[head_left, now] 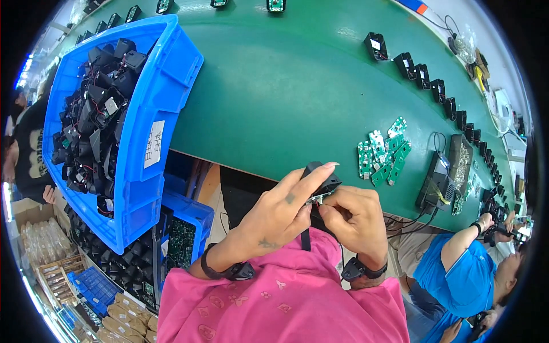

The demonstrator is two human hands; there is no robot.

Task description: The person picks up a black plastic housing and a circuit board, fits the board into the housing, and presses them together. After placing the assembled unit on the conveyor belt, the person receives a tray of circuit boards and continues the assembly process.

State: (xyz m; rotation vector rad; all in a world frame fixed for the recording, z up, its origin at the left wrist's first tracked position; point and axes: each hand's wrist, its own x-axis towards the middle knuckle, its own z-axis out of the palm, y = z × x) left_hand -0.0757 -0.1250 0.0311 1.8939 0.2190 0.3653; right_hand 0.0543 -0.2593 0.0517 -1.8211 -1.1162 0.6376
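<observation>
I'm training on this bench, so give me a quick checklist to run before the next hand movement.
1. Left hand has hold of the black housing: ok.
2. Right hand is close against the housing: ok.
3. What the right fingertips pinch: cannot tell, too small and partly hidden.
4. Wiring inside the held housing is seated: cannot tell, hidden.
5. Loose green circuit boards lie apart from both hands: ok.
6. Blue bin stands apart from both hands: ok.

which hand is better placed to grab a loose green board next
Probably the right hand: it is nearer the green circuit boards, which lie out to the right. The left hand is farther off and holds the black housing, where the right is also busy.
</observation>
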